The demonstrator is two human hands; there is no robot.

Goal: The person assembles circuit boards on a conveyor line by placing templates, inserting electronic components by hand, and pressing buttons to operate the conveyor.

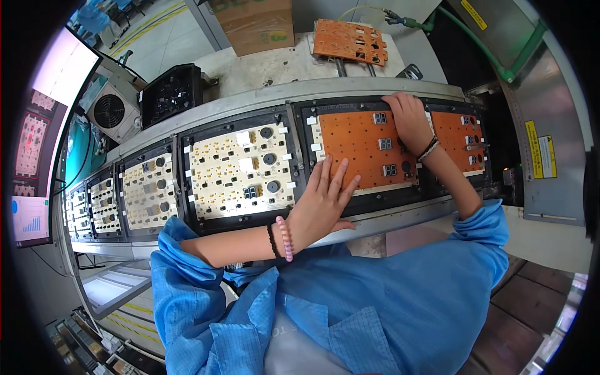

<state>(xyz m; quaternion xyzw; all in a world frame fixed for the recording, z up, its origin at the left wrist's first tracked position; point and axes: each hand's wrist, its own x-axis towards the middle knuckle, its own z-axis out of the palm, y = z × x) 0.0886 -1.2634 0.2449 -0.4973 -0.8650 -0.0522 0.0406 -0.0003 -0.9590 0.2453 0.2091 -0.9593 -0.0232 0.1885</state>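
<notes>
An orange perforated plate [350, 144] lies over a circuit board in a black carrier frame [303, 134]; several two-digit displays [385, 144] show through its openings. My left hand [325, 200] rests on the plate's lower left part, its fingers spread and nothing gripped. At the far right edge of the plate, my right hand [409, 122] is bent with its fingers closed over the edge; the fingertips are hidden. Just right of that hand, a second orange plate [447, 134] covers another board. To the left sits an uncovered cream circuit board [219, 169] with white blocks and round black parts.
More boards in carriers [147, 187] run leftward along the metal-edged line. Behind it are a loose orange plate [350, 42], a cardboard box [257, 25] and a black bin [170, 94] of small parts. A monitor [37, 137] stands at left, a metal cabinet [550, 125] at right.
</notes>
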